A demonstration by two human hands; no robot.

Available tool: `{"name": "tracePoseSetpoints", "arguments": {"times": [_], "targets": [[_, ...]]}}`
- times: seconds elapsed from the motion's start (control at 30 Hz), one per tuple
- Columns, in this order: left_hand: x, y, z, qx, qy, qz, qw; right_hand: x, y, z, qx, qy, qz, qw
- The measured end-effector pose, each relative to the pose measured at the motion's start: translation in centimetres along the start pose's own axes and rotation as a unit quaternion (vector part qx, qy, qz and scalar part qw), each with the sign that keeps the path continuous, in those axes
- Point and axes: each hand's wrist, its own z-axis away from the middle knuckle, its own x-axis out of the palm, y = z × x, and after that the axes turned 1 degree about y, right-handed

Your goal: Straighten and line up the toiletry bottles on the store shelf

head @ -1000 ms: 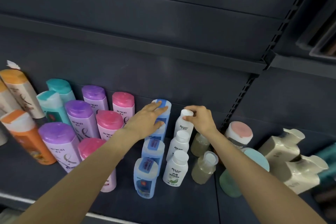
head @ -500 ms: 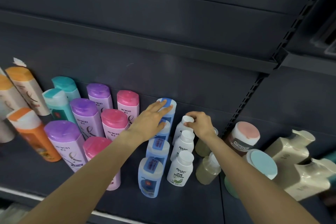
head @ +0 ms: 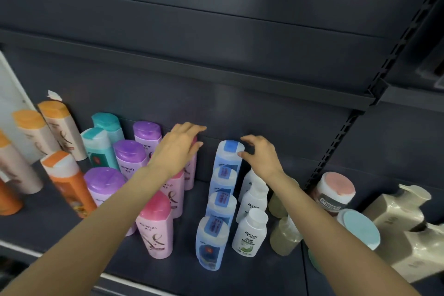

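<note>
On the dark shelf (head: 187, 269), toiletry bottles are standing in front-to-back rows: purple-capped (head: 129, 154), pink-capped (head: 155, 223), blue (head: 222, 202) and white (head: 249, 233) ones. Left hand (head: 177, 149) is lying over the rearmost pink-capped bottle, fingers straight and loosely spread. Right hand (head: 260, 154) is hovering beside the rearmost blue bottle (head: 228, 156), fingers curved, thumb touching its cap; whether it is gripping cannot be told. Beige pump bottles (head: 403, 218) are sitting far right.

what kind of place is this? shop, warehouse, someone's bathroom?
Most likely a shop aisle. Dark metal shelving on a slotted upright is retail-style gondola racking. Matching toiletries stand in rows front to back: pink-capped bottles, blue bottles, white bottles. Duplicate stock suggests display, not a home.
</note>
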Motion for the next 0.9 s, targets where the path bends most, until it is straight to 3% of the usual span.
{"name": "tracePoseSetpoints", "arguments": {"times": [0.27, 0.4, 0.63, 0.9], "targets": [[1.0, -6.7, -2.0, -0.014, -0.156, -0.018, 0.988, 2.7, -1.9, -1.5, 0.06, -0.039, 0.042, 0.997], [1.5, -7.9, -2.5, 0.003, -0.188, -0.017, 0.982, 3.7, -2.5, -1.8, 0.07, -0.066, 0.044, 0.994], [1.0, -7.8, -2.5, 0.014, -0.191, -0.015, 0.981, 3.4, -3.2, -1.7, 0.099, -0.025, 0.012, 0.995], [-0.9, -3.4, -2.3, 0.054, -0.105, 0.093, 0.989, -2.4, -5.4, -0.1, 0.049, 0.119, -0.09, 0.988]]}}
